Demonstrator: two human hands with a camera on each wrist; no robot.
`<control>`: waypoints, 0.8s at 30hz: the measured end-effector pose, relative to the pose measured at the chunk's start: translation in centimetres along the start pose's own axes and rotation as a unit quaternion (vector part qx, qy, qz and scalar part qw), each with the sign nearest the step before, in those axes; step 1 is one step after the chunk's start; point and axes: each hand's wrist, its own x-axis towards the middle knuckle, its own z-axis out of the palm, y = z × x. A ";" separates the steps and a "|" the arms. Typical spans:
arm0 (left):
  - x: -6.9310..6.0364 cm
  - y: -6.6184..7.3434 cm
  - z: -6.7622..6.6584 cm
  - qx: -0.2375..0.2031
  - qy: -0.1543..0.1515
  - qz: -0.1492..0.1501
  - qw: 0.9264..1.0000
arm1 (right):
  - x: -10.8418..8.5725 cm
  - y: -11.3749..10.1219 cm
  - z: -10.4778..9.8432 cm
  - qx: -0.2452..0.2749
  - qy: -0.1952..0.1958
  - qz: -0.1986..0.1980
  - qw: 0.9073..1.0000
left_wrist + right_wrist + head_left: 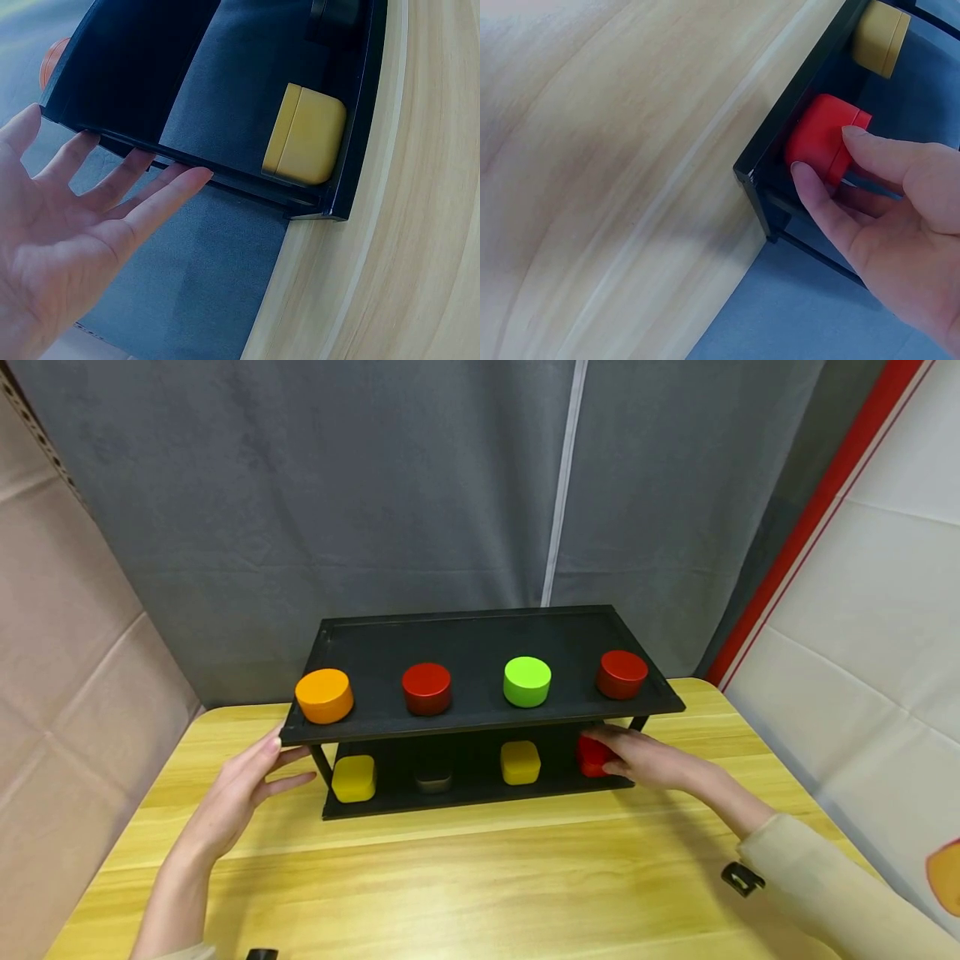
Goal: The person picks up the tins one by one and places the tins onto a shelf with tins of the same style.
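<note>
A two-tier black shelf (465, 647) stands on the wooden table. My right hand (648, 756) reaches in at the lower tier's right end, its thumb and fingers around a small red rounded box with a lid (819, 139). The box sits inside the front lip; its underside is hidden. At the opposite end, my left hand (236, 789) touches the upper tier's side edge with extended fingers (165, 202). Near those fingers, a yellow rounded box (311, 135) sits on the lower tier.
Along the upper tier's front stand an orange round box (324, 697), a red one (427, 690), a green one (527, 682) and a dark red one (622, 675). A dark box (433, 779) and another yellow box (520, 763) share the lower tier. Grey curtain (337, 485) hangs behind.
</note>
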 end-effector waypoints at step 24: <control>0.0 -0.1 0.0 -0.005 -0.002 0.000 1.000 | -1.4 -0.8 -0.5 -0.008 0.043 0.007 0.999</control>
